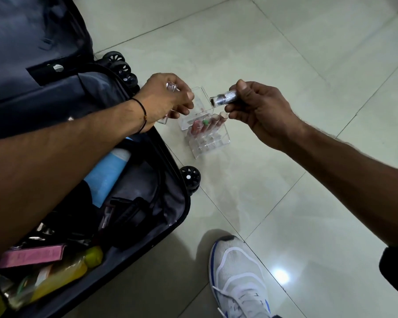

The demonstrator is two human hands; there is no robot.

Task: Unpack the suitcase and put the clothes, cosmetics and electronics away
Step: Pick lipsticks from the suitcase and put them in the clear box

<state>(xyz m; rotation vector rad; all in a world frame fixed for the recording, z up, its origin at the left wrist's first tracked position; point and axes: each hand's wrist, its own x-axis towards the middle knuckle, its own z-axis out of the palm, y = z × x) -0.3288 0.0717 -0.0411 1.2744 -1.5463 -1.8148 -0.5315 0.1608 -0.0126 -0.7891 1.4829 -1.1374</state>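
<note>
Suitcase [17, 42] lies open on the tiled floor [308, 65] at the left of the view, its lid spread flat toward the top and its wheels [190, 177] pointing at the middle of the floor. In the nearer half sit a light blue bottle [106, 175], a yellow bottle [62, 276] with a yellow-green cap, a pink box [30, 255] and some dark items too dim to name. Just beside the suitcase's edge, on the floor, stands a clear plastic organizer [207, 138] with rows of small slots and its lid raised; a few tubes stand in its back slots, one of them with a green top [205, 122]. The left grip [163, 97], reaching across the suitcase with a black thread [143, 113] round the wrist, has its fingers curled round clear glass or plastic pieces [170, 87] that stick out above and below it; what they are cannot be told. The right grip [262, 111] pinches a small clear tube [223, 100] with dark contents between thumb and fingertips, held level in the air above the organizer, its free end pointing at the left grip. The two grips are near each other but apart. A white shoe [237, 278] with blue trim stands on the floor at the bottom, near the suitcase's corner.
</note>
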